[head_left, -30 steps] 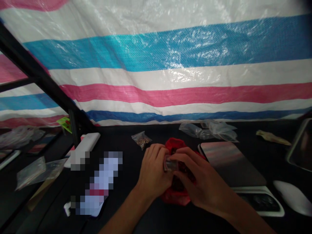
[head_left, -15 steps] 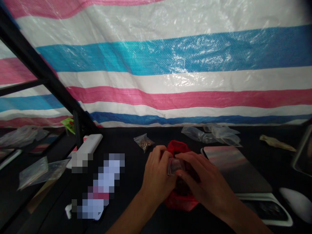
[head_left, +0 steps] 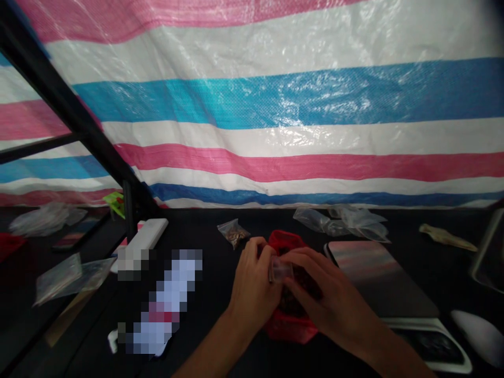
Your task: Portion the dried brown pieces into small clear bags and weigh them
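Observation:
Between my two hands is a small clear zip bag (head_left: 282,269), held above an opened red bag (head_left: 289,328). My left hand (head_left: 254,278) grips the left edge of the clear bag with its fingers curled. From the other side, my right hand (head_left: 328,294) pinches the bag's right edge between thumb and fingers. Dark small pieces show inside the red bag, partly hidden by my hands. Past my left hand lies a filled zip bag (head_left: 235,233) with small brown pieces in it.
A flat scale (head_left: 381,278) with a display sits right of my hands, a white mouse (head_left: 476,333) beyond it. Clear plastic bags (head_left: 350,220) lie at the back. Leftward are a blurred-out phone (head_left: 169,299), a white box-shaped object (head_left: 147,239) and a black metal frame (head_left: 98,139).
My right hand has shifted slightly left, its fingers nearer my left hand at the small clear bag. The whole view has tilted up a little.

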### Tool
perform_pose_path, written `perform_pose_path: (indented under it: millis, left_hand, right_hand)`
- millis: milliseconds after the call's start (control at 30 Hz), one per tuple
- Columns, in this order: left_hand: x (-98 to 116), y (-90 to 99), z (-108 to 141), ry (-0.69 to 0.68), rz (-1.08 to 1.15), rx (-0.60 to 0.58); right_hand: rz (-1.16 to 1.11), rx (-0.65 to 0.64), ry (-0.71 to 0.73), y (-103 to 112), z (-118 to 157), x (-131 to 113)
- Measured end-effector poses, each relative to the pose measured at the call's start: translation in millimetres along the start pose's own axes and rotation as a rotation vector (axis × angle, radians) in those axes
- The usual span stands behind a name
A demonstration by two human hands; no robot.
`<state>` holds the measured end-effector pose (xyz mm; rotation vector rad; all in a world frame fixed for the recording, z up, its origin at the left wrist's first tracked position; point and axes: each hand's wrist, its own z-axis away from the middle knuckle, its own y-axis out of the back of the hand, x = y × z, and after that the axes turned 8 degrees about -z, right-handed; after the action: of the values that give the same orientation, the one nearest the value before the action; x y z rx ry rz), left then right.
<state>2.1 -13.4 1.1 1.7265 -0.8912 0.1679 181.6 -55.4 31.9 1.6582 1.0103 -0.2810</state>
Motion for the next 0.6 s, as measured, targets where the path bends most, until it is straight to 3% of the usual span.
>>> perform_pose_path:
  millis: [133,300,400,600]
  left_hand:
    - [0.1,0.2,-0.1,-0.015,-0.012,0.017]
    - [0.6,-0.2,-3.3,0.063,-0.043,0.105]
    - [-0.7,-1.0,-4.9,0.096,-0.086,0.122]
    - [-6.5,-0.1,-6.2,0.139,-0.059,0.022]
  right_hand:
    - [0.012,0.05,0.074,-3.4,2.1,3.6]
    - [0.016,0.167,-0.068,3.9,-1.4,8.6]
    - [0.148,0.12,-0.08,7.4,-2.8,16.1]
    - [0.368,0.065,-0.045,6.5,1.6,36.6]
